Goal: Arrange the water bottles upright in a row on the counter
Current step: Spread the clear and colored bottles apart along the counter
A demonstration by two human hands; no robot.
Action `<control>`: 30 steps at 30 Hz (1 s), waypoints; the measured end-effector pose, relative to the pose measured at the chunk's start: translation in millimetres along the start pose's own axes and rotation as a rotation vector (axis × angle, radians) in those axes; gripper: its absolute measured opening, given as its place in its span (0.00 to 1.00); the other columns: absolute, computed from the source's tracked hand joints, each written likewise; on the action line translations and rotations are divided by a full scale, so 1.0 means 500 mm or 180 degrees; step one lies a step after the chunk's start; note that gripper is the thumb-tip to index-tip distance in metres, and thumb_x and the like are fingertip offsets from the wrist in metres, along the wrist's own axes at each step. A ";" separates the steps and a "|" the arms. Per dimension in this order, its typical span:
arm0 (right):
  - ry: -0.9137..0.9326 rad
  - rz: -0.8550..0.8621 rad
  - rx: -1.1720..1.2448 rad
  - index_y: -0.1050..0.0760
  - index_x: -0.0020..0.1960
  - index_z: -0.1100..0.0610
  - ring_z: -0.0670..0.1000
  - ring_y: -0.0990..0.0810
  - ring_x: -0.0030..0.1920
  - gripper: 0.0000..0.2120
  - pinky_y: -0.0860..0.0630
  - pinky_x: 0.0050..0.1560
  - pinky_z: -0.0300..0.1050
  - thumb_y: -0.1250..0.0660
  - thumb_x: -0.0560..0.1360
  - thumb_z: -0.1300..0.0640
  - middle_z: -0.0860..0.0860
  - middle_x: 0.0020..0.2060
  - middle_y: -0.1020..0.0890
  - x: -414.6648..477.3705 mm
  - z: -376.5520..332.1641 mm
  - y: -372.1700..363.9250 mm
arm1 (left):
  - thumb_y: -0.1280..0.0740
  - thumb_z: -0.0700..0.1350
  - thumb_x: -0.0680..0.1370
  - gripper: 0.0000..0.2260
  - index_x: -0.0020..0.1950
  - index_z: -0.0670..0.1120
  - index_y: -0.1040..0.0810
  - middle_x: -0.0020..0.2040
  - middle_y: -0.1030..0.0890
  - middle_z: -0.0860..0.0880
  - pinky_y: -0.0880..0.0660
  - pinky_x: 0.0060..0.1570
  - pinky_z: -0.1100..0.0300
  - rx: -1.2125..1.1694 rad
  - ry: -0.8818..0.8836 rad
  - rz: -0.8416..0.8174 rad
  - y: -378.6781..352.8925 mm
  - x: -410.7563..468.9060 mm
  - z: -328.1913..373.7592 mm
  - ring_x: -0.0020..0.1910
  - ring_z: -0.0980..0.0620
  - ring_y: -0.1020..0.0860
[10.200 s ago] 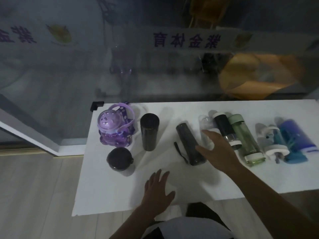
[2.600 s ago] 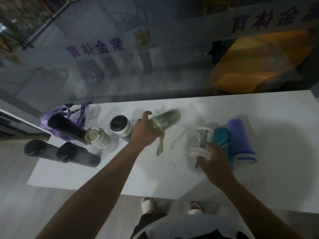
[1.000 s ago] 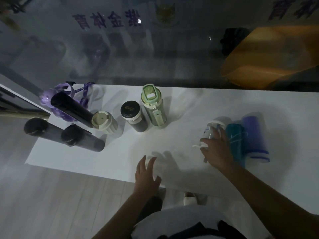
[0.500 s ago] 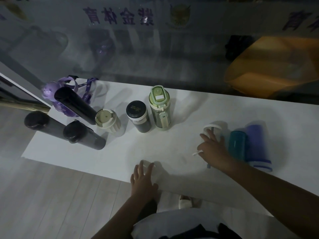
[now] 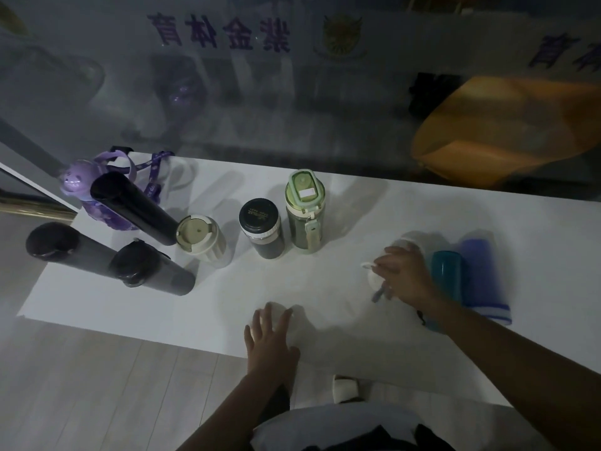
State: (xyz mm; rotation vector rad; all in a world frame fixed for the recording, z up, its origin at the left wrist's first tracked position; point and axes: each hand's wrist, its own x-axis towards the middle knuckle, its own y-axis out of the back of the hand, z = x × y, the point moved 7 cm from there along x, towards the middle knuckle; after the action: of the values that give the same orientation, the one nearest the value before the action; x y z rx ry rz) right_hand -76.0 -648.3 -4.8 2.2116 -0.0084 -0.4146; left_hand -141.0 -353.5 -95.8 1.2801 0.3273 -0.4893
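Observation:
On the white counter (image 5: 374,327) several bottles stand upright: a green bottle (image 5: 305,213), a dark bottle with a black cap (image 5: 261,227), a cream cup (image 5: 201,239), a tall black flask (image 5: 131,206), two dark flasks (image 5: 146,268) at the left and a purple children's bottle (image 5: 81,187) behind them. A clear bottle with a white lid (image 5: 377,278) lies on its side under my right hand (image 5: 405,275), which grips it. A teal bottle (image 5: 447,278) and a blue bottle (image 5: 481,281) lie to the right of it. My left hand (image 5: 270,336) rests flat on the counter's front edge, fingers apart.
A glass wall with purple lettering (image 5: 221,32) runs along the counter's far edge. Behind the glass is an orange object (image 5: 504,125). Pale wooden floor (image 5: 81,385) lies below the front and left edges. My slippered foot (image 5: 344,388) shows under the counter.
The green bottle has been stood upright beside the dark bottle. My left hand has drawn back to the counter's front edge. My right hand stays on the clear bottle, which still lies down.

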 end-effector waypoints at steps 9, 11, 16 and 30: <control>-0.2156 -0.0095 0.3249 0.26 0.58 0.54 0.56 0.23 0.52 0.13 0.20 0.47 0.57 0.30 0.75 0.55 0.55 0.60 0.25 0.007 -0.069 0.042 | 0.36 0.54 0.76 0.35 0.77 0.61 0.53 0.80 0.60 0.47 0.57 0.75 0.39 -0.0031 -0.0158 -0.0167 0.035 0.024 0.000 0.78 0.41 0.63; -0.2250 -0.0221 0.3744 0.25 0.56 0.55 0.60 0.25 0.59 0.11 0.26 0.57 0.68 0.30 0.75 0.55 0.56 0.62 0.25 0.015 -0.083 0.017 | 0.37 0.54 0.75 0.35 0.77 0.61 0.53 0.79 0.60 0.47 0.58 0.75 0.39 -0.0015 -0.0216 -0.0212 0.035 0.027 -0.002 0.78 0.41 0.63; -0.2304 -0.0307 0.4061 0.24 0.56 0.57 0.60 0.25 0.62 0.10 0.29 0.59 0.70 0.31 0.76 0.55 0.55 0.64 0.24 0.028 -0.099 -0.036 | 0.37 0.54 0.74 0.36 0.77 0.61 0.53 0.79 0.59 0.47 0.56 0.75 0.40 0.0099 -0.0412 -0.0260 0.039 0.034 -0.009 0.78 0.41 0.62; -0.1769 0.0871 0.2532 0.23 0.62 0.52 0.51 0.25 0.53 0.17 0.27 0.55 0.50 0.30 0.75 0.50 0.53 0.61 0.22 -0.051 -0.090 0.018 | 0.37 0.57 0.74 0.32 0.77 0.58 0.43 0.79 0.45 0.47 0.49 0.75 0.49 -0.0187 -0.1374 -0.0667 0.087 0.068 0.078 0.78 0.46 0.49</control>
State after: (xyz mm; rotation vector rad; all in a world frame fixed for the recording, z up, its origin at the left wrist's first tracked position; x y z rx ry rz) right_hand -85.4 -615.9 35.1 2.7118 -0.9000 -0.9801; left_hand -90.8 -387.6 -66.6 1.0545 0.1105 -0.9098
